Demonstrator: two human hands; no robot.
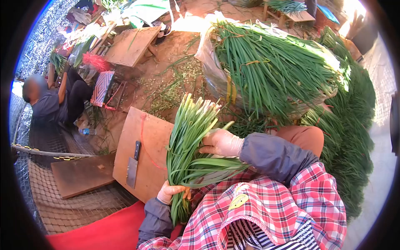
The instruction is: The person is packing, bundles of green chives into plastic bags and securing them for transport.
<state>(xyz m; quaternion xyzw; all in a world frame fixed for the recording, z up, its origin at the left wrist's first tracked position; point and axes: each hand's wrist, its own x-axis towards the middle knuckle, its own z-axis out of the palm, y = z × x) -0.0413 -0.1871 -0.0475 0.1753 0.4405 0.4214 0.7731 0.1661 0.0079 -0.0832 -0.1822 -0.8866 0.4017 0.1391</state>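
Note:
A thick bunch of garlic chives (pixel 183 143), long flat green leaves with pale stem ends, lies slanted over my lap and the right edge of a wooden board (pixel 146 121). My left hand (pixel 173 192), in a thin glove, is wrapped round the leafy lower part. At the right side of the bunch, my gloved right hand (pixel 221 143) is closed on some stalks; one pale end sticks out above it. Some leaves (pixel 218 167) fan out sideways below that hand. On the board lie a cleaver (pixel 133 170) with a dark handle and a red string (pixel 142 135).
A large plastic-lined heap of chives (pixel 271 66) stands ahead, with more chives (pixel 354 137) piled along the right. Another person (pixel 52 100) sits at far left near a woven stool (pixel 102 88). A second board (pixel 83 175) lies at left. Trimmings (pixel 179 83) litter the ground.

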